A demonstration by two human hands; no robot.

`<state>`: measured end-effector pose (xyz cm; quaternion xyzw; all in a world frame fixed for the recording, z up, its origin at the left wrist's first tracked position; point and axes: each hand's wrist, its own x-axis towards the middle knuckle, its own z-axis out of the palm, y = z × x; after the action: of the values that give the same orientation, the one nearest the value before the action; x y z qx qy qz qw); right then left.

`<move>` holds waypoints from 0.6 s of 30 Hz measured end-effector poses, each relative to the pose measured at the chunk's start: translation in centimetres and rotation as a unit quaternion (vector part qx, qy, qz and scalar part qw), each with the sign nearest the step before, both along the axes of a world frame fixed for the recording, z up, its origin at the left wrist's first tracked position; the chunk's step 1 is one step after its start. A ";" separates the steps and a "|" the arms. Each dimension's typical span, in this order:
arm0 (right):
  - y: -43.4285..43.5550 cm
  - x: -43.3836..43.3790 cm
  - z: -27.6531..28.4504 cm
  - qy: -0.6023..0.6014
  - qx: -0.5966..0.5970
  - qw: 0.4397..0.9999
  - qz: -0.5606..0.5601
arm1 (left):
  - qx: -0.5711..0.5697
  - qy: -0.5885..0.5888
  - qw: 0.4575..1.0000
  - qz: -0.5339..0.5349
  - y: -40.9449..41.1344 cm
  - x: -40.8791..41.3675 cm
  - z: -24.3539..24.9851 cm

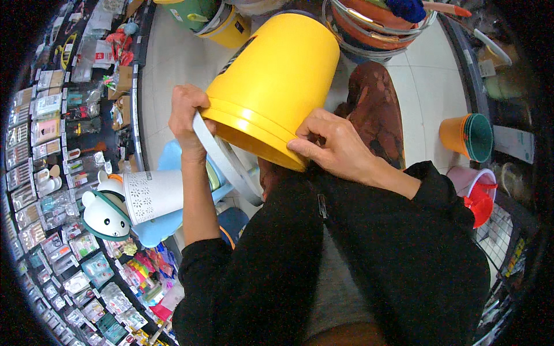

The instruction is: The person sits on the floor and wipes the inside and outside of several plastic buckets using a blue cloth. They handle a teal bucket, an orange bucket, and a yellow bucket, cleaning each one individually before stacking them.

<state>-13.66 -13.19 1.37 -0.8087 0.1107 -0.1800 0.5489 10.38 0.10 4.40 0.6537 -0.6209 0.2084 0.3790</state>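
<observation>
A large yellow plastic bucket (pixel 277 82) lies tilted across the middle of the view, its open mouth turned towards my body. My left hand (pixel 189 113) grips its rim on the left, the thumb hooked inside. A flat pale grey band, possibly the bucket's handle (pixel 225 160), hangs from that side below my left hand. My right hand (pixel 331 140) pinches the rim at the right between thumb and bent fingers. A dark label shows along the bucket's far left side. Most of the inside is hidden.
Nested orange-brown buckets (pixel 376 26) stand beyond on the tiled floor (pixel 424 91), beside a green bucket (pixel 194 17). To the left are a white perforated bin (pixel 153 197), a bear-faced container (pixel 106 218) and shelves of packaged goods (pixel 47 129). Stacked orange and green pots (pixel 454 135) sit right.
</observation>
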 end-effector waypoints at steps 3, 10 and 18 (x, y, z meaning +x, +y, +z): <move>0.6 0.1 1.0 -0.004 0.019 0.999 -0.031 | 0.025 -0.026 0.999 -0.019 0.2 -1.7 -0.3; 0.3 0.5 3.0 0.112 -0.024 0.993 0.013 | 0.071 0.007 0.997 -0.026 0.0 -4.6 0.3; -0.6 0.7 2.2 0.174 -0.016 0.980 0.093 | 0.104 0.017 0.994 0.029 1.5 -6.8 0.4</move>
<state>-12.98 -13.76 3.59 -0.8431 0.1259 0.0137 0.5226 3.60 1.64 4.83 0.7108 -0.6138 0.1425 0.3127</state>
